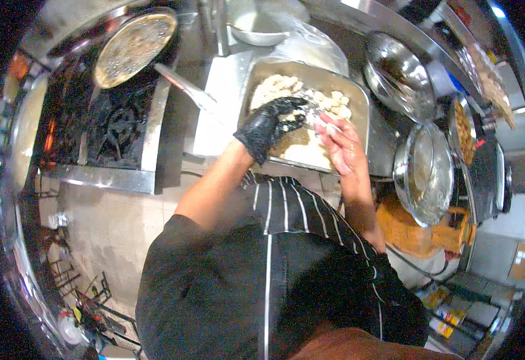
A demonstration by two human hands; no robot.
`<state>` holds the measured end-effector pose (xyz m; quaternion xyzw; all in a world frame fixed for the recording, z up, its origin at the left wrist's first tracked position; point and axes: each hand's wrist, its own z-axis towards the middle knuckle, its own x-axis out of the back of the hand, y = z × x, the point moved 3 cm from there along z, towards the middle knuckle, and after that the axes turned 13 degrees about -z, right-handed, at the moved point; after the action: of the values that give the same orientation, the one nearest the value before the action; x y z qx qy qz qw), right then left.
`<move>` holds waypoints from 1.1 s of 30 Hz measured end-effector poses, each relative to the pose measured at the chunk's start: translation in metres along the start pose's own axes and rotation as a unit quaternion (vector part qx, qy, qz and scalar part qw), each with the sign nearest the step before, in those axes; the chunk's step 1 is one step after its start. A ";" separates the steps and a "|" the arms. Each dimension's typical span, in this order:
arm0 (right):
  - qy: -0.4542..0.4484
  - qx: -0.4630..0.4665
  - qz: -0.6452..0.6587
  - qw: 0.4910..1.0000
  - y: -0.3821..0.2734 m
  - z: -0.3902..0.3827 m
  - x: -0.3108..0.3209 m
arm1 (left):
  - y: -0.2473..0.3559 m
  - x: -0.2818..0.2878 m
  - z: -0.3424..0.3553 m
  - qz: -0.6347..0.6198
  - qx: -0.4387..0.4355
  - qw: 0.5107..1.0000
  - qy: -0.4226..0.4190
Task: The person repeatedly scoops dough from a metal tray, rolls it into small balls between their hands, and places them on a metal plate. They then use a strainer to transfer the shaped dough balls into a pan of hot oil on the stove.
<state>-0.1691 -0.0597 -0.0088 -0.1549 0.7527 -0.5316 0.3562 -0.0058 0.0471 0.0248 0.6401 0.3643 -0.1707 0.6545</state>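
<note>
A deep metal tray in front of me holds pale, lumpy food pieces along its far side and a loose white powder at its near side. My left hand, in a black glove, hovers over the tray's middle with its fingers curved and apart. My bare right hand is above the tray's right half, its fingertips drawn together and coated in white. Whatever lies between those fingertips is too blurred to name. The two hands almost meet, fingertips facing each other.
To the left is a stove with a round, crusted pan at its back. A white board lies beside the tray. Behind sit a pale bowl and a clear plastic bag. Metal bowls stand at right.
</note>
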 end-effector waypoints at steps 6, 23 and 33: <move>0.016 -0.022 0.062 0.998 -0.002 0.002 0.000 | -0.006 0.007 0.004 -0.153 0.024 0.988 0.007; 0.086 0.010 -0.011 0.996 -0.012 0.008 -0.003 | -0.004 0.007 0.003 -0.081 -0.009 0.997 -0.016; 0.073 0.001 0.015 0.997 -0.004 0.007 0.009 | 0.001 0.008 0.003 0.307 -0.140 0.939 -0.065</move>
<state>-0.1717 -0.0715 -0.0098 -0.1045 0.7783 -0.5369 0.3083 0.0008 0.0464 0.0199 0.6101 0.1273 0.0501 0.7804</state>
